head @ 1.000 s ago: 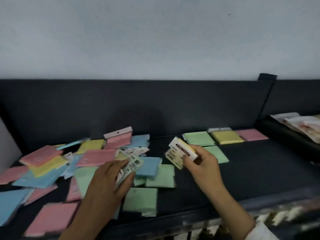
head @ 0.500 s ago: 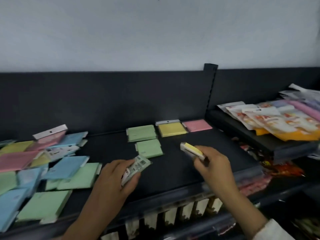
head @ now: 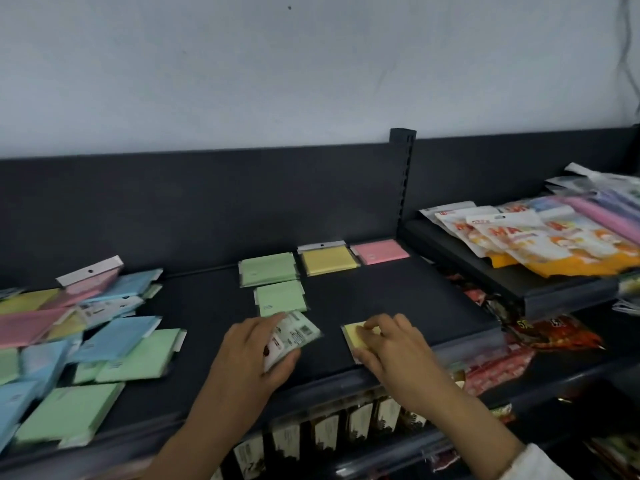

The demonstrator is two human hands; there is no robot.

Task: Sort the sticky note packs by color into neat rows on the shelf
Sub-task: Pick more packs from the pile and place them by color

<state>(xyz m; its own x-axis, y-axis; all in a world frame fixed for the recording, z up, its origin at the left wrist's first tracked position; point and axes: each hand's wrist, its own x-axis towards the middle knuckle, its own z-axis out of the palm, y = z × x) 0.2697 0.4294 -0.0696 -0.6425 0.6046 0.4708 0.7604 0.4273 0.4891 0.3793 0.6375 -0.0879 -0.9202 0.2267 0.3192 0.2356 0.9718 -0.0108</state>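
Two packs held, left hand (head: 256, 355) grasping printed pack (head: 296, 336), right hand (head: 393, 346) clasping yellow pack (head: 353, 332) on shelf (head: 381, 292), loose pile (head: 114, 341) lower left, snack bags (head: 519, 237) right.

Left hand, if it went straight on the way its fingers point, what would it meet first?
Probably the nearer green pack, flat on the shelf just beyond the left hand and its held pack; a second green pack lies behind it.

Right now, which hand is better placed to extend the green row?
Left. The left hand grips a greenish label-up pack directly in front of the two sorted green packs. The right hand holds a yellow pack farther right.
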